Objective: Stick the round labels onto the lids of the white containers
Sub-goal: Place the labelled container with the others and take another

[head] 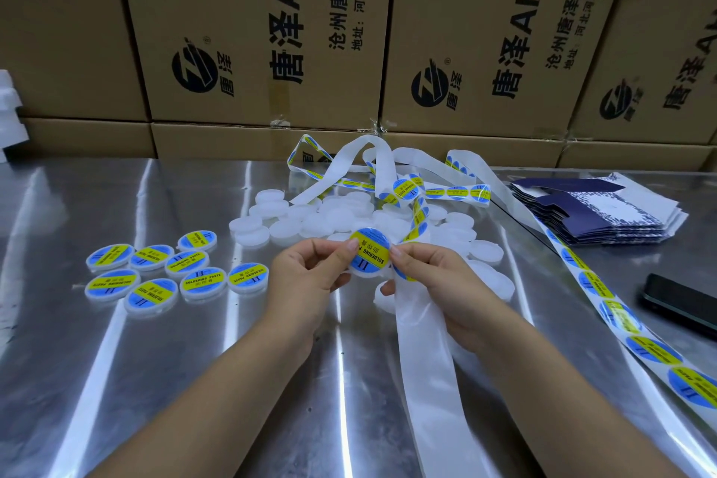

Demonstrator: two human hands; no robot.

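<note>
Left hand [306,275] and right hand [434,279] hold one white container [364,272] above the table [194,380], fingers pinching its opposite edges. A round label [369,250] covers its lid. Eight labelled containers [186,262] lie left, bare containers [310,219] behind.

The cardboard boxes [252,31] at twelve o'clock run off the top edge, their print cut short. At nine o'clock a white foam piece [9,109] is half lost past the left edge. At three o'clock the dark phone [679,303] is clipped on the right. The label strip [620,318] leaves at four o'clock and the bare backing strip [426,361] at six. The left hand [306,275] and right hand [430,275] cover much of the white container [368,256] rim, and its label's smallest print is unreadable.
</note>
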